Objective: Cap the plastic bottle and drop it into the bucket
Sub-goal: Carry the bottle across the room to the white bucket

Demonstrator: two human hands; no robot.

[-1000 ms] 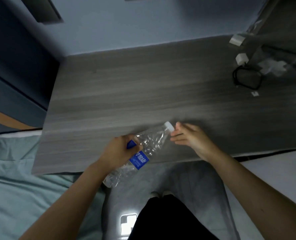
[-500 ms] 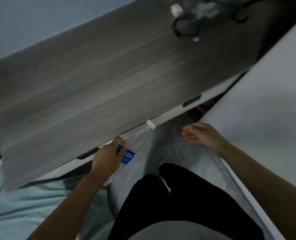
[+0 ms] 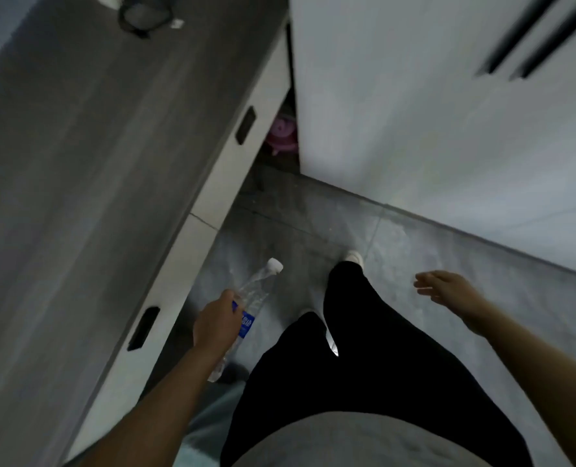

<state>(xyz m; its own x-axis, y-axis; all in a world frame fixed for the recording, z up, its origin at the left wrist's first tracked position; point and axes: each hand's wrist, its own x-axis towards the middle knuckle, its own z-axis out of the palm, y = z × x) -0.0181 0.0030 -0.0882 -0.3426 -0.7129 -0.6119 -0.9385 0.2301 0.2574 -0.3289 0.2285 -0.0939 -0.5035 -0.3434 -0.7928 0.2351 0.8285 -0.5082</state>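
A clear plastic bottle (image 3: 256, 291) with a blue label and a white cap (image 3: 275, 265) on its neck is held over the floor beside the desk. My left hand (image 3: 216, 323) grips its middle, and the capped end tilts up and away from me. My right hand (image 3: 448, 289) hangs free to the right of my legs, fingers loosely apart, holding nothing. A pink bucket-like thing (image 3: 282, 136) shows partly in the dark gap under the desk's far end, mostly hidden by the white cabinet.
The grey wood desk (image 3: 94, 163) with white drawer fronts and dark handle slots runs along my left. A tall white cabinet (image 3: 431, 112) stands ahead on the right. Grey tiled floor (image 3: 397, 257) lies between them. A black cable (image 3: 141, 18) rests on the desk's far end.
The view has swung right and down from the desk to the floor. My left hand carried the capped bottle off the desk's edge. My right hand let go of the cap and moved aside.
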